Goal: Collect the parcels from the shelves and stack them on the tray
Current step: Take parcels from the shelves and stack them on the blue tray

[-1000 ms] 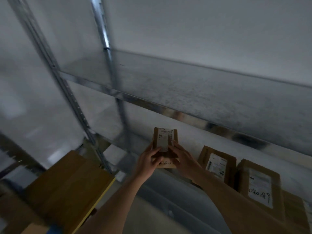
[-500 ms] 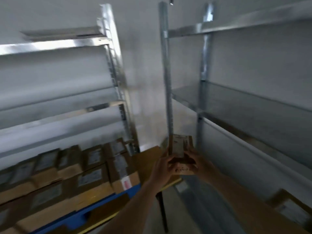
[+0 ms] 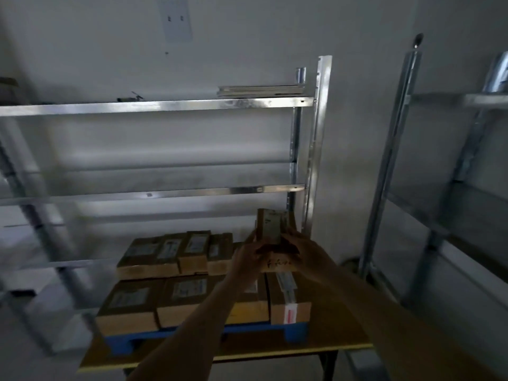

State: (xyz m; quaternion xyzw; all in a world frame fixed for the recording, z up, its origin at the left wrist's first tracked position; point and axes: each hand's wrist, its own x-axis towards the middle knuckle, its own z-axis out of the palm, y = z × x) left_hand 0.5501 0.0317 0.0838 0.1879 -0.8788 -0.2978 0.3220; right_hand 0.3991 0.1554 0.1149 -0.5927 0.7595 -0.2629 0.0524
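I hold a small brown cardboard parcel [image 3: 270, 228] with a white label upright in both hands, above the right rear part of the stack. My left hand [image 3: 247, 257] grips its left side and my right hand [image 3: 305, 250] grips its right side. Below, a blue tray [image 3: 295, 332] sits on a wooden table [image 3: 338, 334]. Several brown parcels [image 3: 154, 298] are stacked on the tray in two layers, the upper layer [image 3: 170, 251] at the back.
A metal shelf rack [image 3: 165, 105] stands behind the table, its visible shelves bare. A second metal rack [image 3: 390, 160] stands to the right. The table's front edge has a yellow trim [image 3: 275, 356].
My view has swung left from the right-hand rack to the table. Both hands have carried the parcel from the shelf to above the stacked tray.
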